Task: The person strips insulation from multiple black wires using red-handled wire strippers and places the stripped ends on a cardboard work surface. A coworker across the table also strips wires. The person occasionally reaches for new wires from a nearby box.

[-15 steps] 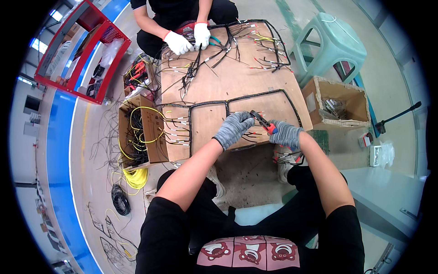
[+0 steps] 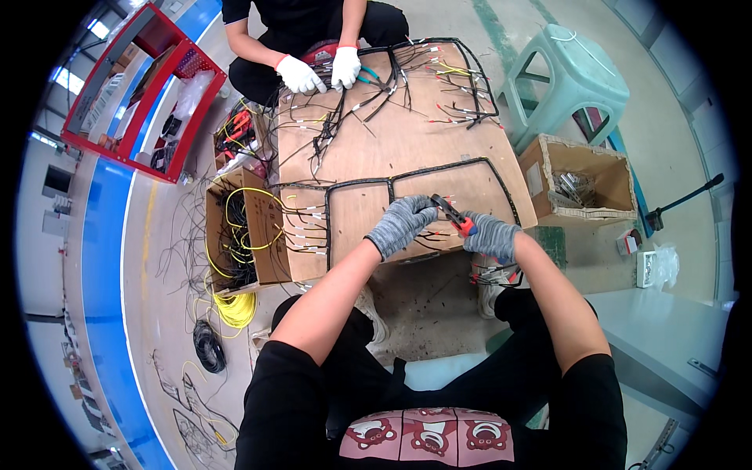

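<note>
On the wooden board point(image 2: 454, 145) lies a black wiring harness point(image 2: 359, 182) with wire ends branching off it. My right hand point(image 2: 491, 236), in a grey knit glove, is closed around the red handles of a pair of pliers point(image 2: 452, 213). The pliers' dark jaws point up and left toward my left hand point(image 2: 403, 225). That gloved hand is pinched near the jaws, and what its fingertips hold is too small to make out. Wire ends with red tips point(image 2: 427, 235) lie between my hands, by the near edge of the board.
Across the board, a co-worker's white-gloved hands point(image 2: 323, 74) handle a second black harness point(image 2: 345, 110) beside teal-handled pliers point(image 2: 370, 75). A cardboard box of wires point(image 2: 270, 243) stands left, a box of metal parts point(image 2: 540, 174) right, below a green stool point(image 2: 568, 66).
My hands stay almost in place, with the pliers tilted slightly differently. The co-worker's left-side glove has shifted a little to the left. The whole view has moved slightly.
</note>
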A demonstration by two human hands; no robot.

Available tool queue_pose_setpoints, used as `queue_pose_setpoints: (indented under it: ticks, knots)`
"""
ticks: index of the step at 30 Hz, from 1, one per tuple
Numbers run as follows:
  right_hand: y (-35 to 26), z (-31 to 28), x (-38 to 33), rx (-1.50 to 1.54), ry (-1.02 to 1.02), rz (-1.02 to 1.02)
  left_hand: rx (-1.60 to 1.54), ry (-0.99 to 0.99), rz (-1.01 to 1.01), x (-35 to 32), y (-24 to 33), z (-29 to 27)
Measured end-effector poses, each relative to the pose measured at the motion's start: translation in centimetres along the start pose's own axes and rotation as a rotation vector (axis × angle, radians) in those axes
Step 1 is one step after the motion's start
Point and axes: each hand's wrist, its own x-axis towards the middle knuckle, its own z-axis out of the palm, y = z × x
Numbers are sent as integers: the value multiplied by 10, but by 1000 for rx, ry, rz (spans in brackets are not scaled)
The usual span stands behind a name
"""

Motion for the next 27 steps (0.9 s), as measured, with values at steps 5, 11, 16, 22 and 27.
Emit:
queue_pose_setpoints:
  ticks: [5,11,16,22,27]
  knots:
    - [14,21,14,-25,239,-28,-50,-13,1,-2,8,-3]
    - [1,26,9,-171,488,-85,-35,0,30,3,0,-5]
    - [-21,12,-1,-221,524,-73,2,58,26,-3,9,-8]
    - [-17,-18,-8,-405,1013,-324,26,109,119,-2,6,-5]
    - [3,-63,-19,131,1443,-625,-14,120,76,-1,0,3]
